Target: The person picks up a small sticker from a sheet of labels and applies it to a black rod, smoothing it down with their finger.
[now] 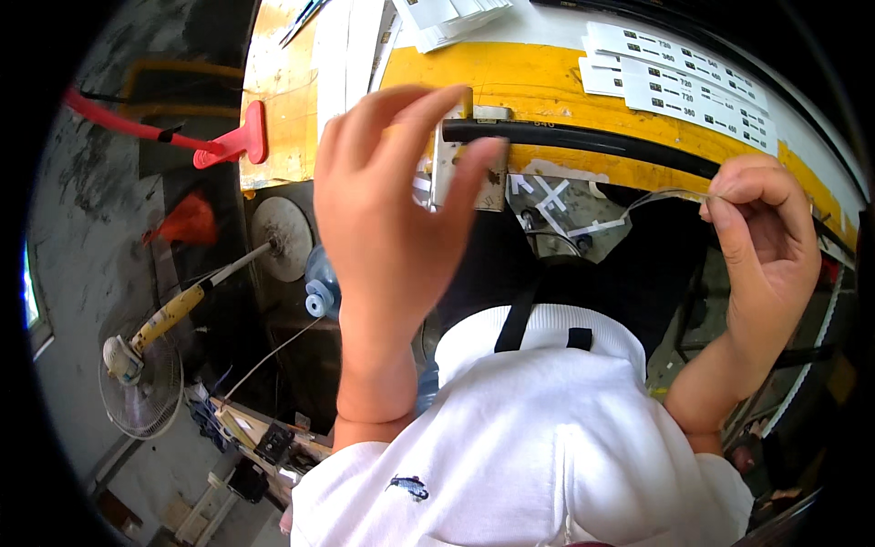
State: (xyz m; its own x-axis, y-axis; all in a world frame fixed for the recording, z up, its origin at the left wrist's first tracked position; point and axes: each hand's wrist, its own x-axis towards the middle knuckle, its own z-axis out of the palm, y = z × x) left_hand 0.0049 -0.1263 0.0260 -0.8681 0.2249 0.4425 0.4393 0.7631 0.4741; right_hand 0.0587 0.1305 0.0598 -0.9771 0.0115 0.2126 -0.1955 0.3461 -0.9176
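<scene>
A black tube point(583, 139) lies along the near edge of the yellow table, pale marking near its left end. That end rests at a small metal fixture point(497, 173) fixed on the table edge. My left hand point(387, 196) hovers over the fixture and the tube's end, fingers curved and thumb apart, with nothing seen between them. At the tube's right part, my right hand point(766, 214) is closed in a pinch on a thin pale strand point(663, 193), which trails left from the fingertips below the tube. Whether those fingers also touch the tube cannot be made out.
Printed white label sheets point(688, 87) lie at the back right of the yellow table point(510, 68), with more white papers point(437, 18) at the back. A red-handled tool point(246, 137) sticks out at the left corner. On the left are a fan point(141, 383) and a blue water bottle point(321, 278).
</scene>
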